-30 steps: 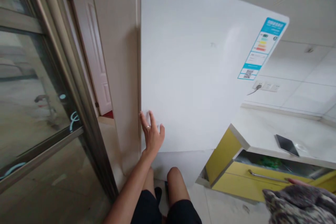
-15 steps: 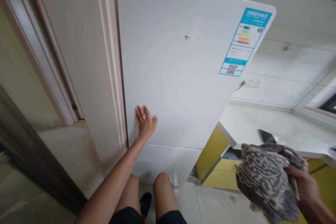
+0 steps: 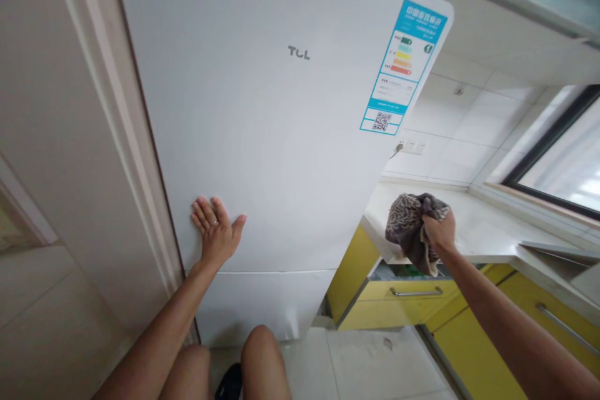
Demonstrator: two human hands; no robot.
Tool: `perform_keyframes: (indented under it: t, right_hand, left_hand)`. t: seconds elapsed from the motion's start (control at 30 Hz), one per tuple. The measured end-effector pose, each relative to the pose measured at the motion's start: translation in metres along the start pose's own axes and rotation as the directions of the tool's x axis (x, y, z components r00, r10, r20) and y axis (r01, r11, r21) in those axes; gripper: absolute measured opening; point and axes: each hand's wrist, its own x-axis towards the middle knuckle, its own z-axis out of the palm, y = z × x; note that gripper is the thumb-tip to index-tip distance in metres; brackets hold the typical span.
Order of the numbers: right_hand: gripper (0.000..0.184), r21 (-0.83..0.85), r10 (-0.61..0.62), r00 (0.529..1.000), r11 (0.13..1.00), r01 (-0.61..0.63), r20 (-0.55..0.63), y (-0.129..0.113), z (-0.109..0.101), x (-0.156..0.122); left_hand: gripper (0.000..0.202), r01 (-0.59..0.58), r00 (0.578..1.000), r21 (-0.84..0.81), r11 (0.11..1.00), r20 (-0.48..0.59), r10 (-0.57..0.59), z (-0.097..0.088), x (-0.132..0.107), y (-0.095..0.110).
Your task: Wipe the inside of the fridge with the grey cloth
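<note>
My left hand (image 3: 215, 230) lies flat with spread fingers against the lower left of a white fridge door (image 3: 262, 119). A ring shows on one finger. My right hand (image 3: 438, 231) is closed on a crumpled brown patterned cloth (image 3: 410, 225), held up beside the fridge's right edge, over the white countertop (image 3: 473, 225). A blue energy label (image 3: 403, 65) sits at the door's upper right.
A beige door frame (image 3: 117, 112) borders the fridge on the left. Yellow cabinet drawers (image 3: 412, 300) with metal handles stand below the countertop, the top one slightly open. A wall socket (image 3: 412, 147), white tiles and a dark-framed window (image 3: 557, 150) are at right. My knees show at the bottom.
The view swung right and closer to the fridge. My right hand rose with the cloth from low right up to the fridge's edge. My left hand stayed pressed on the door.
</note>
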Motion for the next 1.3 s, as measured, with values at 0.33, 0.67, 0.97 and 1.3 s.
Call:
perform_keyframes:
  t: [0.33, 0.67, 0.97, 1.3]
  right_hand:
    - [0.062, -0.614, 0.129, 0.785, 0.703, 0.358, 0.605, 0.026, 0.056, -0.022]
    - [0.065, -0.673, 0.268, 0.666, 0.567, 0.475, 0.696, 0.0, 0.057, -0.01]
    - [0.053, -0.628, -0.123, 0.71, 0.381, 0.679, 0.693, -0.055, 0.049, -0.07]
    - [0.049, -0.196, -0.005, 0.442, 0.892, 0.408, 0.897, -0.011, 0.056, -0.294]
  left_hand:
    - [0.109, -0.024, 1.0, 0.053, 0.998, -0.016, 0.025, 0.007, 0.0, -0.007]
    - [0.103, -0.013, 1.0, 0.074, 0.997, 0.014, 0.012, -0.002, -0.001, -0.001]
    - [0.082, 0.04, 0.951, 0.108, 0.993, 0.3, -0.071, -0.053, -0.036, 0.016]
    - [0.057, 0.238, 0.666, 0.388, 0.89, 0.601, -0.441, -0.067, -0.264, -0.049]
